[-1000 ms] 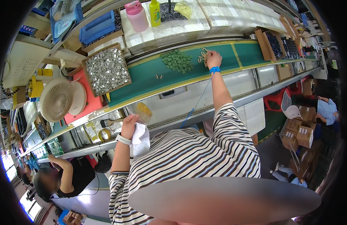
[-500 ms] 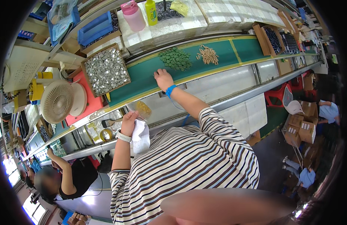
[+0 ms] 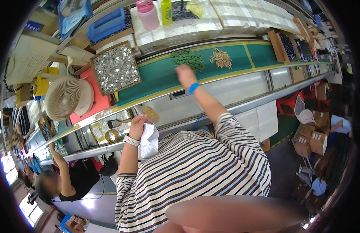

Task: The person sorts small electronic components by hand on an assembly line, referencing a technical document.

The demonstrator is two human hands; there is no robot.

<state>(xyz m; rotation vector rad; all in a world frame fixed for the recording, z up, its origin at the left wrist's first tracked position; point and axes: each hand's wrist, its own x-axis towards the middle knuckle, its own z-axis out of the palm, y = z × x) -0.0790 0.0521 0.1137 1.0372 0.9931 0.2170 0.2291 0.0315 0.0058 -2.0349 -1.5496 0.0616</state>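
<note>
My right hand reaches over the green belt, at the near edge of a pile of small green pieces. It is blurred, and its fingertips are hard to make out. Just right of that pile lies a heap of short tan pegs. Held low in front of my body, my left hand is closed on a limp white sheet, paper or cloth, that hangs down. Beside its fingers is a clear plastic bag with yellowish bits; whether the hand grips it too is unclear.
A carton of small shiny metal parts stands on the belt's left. Beyond are a beige fan, a brush and a tape roll. A pink bottle stands behind. A co-worker sits at left.
My right hand has moved right and away from me, up to the green pile. The left hand keeps its hold on the white sheet. The whole view has shifted slightly.
</note>
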